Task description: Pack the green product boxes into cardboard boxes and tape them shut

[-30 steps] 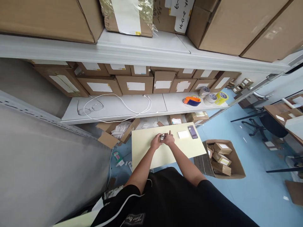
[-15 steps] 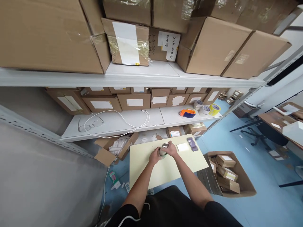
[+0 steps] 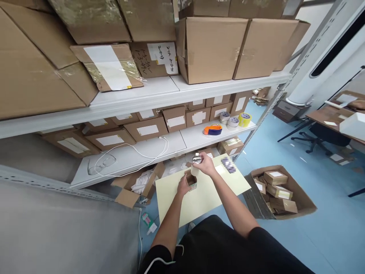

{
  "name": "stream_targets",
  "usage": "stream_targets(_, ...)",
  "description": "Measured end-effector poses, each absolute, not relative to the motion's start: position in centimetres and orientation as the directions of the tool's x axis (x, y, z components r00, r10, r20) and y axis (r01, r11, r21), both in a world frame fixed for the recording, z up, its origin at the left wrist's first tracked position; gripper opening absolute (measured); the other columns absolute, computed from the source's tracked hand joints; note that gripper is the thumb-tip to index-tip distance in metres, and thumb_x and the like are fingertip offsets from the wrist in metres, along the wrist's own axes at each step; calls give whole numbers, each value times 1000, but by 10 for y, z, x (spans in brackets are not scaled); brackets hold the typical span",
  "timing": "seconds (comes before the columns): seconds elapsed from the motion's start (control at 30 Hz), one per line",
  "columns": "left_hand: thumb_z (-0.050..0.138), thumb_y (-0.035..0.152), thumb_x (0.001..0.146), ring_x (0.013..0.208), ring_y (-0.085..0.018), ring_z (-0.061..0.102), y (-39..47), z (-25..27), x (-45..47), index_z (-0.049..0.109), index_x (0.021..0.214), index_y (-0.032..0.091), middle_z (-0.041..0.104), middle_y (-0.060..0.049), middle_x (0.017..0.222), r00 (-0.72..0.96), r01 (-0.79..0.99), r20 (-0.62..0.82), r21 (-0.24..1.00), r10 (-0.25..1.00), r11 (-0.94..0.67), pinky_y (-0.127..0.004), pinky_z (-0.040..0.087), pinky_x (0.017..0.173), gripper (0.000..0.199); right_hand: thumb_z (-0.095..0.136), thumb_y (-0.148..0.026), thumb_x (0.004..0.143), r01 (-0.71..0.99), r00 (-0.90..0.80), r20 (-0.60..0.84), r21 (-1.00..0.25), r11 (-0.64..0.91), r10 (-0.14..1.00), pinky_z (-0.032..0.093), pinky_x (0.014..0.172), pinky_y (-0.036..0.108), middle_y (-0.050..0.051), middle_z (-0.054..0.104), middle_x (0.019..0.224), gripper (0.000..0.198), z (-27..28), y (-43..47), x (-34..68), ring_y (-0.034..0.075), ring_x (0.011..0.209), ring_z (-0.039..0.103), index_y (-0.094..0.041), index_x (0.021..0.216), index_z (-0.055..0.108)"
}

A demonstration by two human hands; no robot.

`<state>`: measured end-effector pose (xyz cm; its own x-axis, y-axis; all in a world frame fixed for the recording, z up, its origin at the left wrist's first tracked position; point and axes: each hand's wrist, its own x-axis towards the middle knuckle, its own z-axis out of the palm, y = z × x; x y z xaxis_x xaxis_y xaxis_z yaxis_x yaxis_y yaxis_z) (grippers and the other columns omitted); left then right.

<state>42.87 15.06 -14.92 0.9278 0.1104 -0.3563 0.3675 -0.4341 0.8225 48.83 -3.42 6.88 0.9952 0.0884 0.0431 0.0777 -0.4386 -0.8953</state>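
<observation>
My left hand is closed round a small open box with a brown inside and a greenish side. The box rests on, or just over, a pale yellow board. Pinched in my right hand is a small jar with a shiny silver top and a pale body. I see the jar upright, right by the box's open top; its lower end is close to the rim, and I cannot tell whether they touch. A white card and a pixelated purple item lie on the board's far right.
Shelves ahead hold cardboard boxes, tape rolls, an orange and blue tape dispenser, a white cable and glasses. A large carton of small boxes stands right; an open carton sits left.
My right hand has lifted the jar up from between both hands, so the box's open inside now shows. My left hand stays on the box. The view has turned a little right.
</observation>
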Motion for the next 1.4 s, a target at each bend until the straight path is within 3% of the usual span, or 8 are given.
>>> stream_targets(0.13, 100, 20, 34, 159, -47, 18, 157, -107, 422, 23, 166, 23, 19, -22, 174, 921, 386, -363, 807, 141, -447, -57, 24, 126, 152, 78, -49, 60, 73, 993, 25, -906, -416, 118, 44, 68, 31, -5, 65, 76, 43, 64, -52, 494, 20, 72, 61, -26, 89, 55)
stream_targets(0.3, 86, 54, 74, 141, -36, 54, 135, -27, 410, 48, 154, 25, 57, -16, 152, 988, 138, -135, 990, 76, -37, -51, 45, 115, 93, 79, -57, 60, 99, 968, -4, -911, -400, 250, 41, 64, 29, -6, 60, 70, 45, 62, -65, 497, 19, 68, 58, -26, 80, 53)
stream_targets(0.53, 97, 35, 58, 117, -30, 68, 69, 50, 418, 66, 130, 21, 71, -11, 127, 952, -52, 165, 917, 258, -394, -48, 53, 107, 79, 85, -58, 62, 33, 937, -24, -987, -157, 349, 49, 67, 32, -1, 66, 75, 48, 60, -70, 486, 19, 70, 61, -24, 82, 57)
stream_targets(0.67, 97, 37, 59, 114, -28, 70, 66, 68, 417, 62, 137, 20, 71, -13, 130, 933, -68, 157, 960, 325, -270, -44, 56, 102, 87, 87, -55, 68, -169, 836, -64, -975, 145, 544, 56, 84, 38, 6, 75, 103, 56, 53, -95, 483, 23, 94, 70, -24, 108, 64)
stream_targets(0.83, 94, 45, 66, 115, -29, 70, 61, 87, 418, 52, 152, 19, 71, -15, 131, 937, -50, 56, 998, 344, -26, -44, 57, 101, 99, 92, -37, 65, -304, 663, -58, -932, 197, 747, 56, 98, 47, 8, 74, 121, 100, 42, -123, 468, 28, 113, 70, -32, 152, 43)
stream_targets(1.07, 99, 36, 62, 129, -28, 63, 34, 103, 428, 28, 167, 29, 63, -13, 144, 930, -73, 58, 997, 363, 28, -42, 50, 111, 127, 97, -37, 55, -44, 863, 16, -993, 106, 505, 54, 100, 49, 7, 70, 118, 126, 37, -137, 455, 28, 107, 67, -29, 162, 31)
stream_targets(1.23, 95, 33, 68, 113, -25, 71, 28, 109, 428, 19, 169, 24, 74, -11, 122, 953, -41, 2, 992, 304, 121, -44, 54, 107, 127, 90, -44, 69, -129, 742, 23, -976, 177, 670, 52, 106, 49, 12, 62, 141, 126, 43, -153, 448, 30, 123, 63, -32, 168, 13)
stream_targets(1.4, 92, 34, 73, 119, -25, 69, 24, 107, 427, 16, 170, 31, 68, -11, 137, 947, -43, 23, 998, 321, 54, -40, 56, 105, 123, 95, -44, 63, -142, 780, 20, -968, 209, 626, 59, 96, 48, 10, 70, 126, 140, 52, -156, 442, 31, 111, 71, -32, 169, 5)
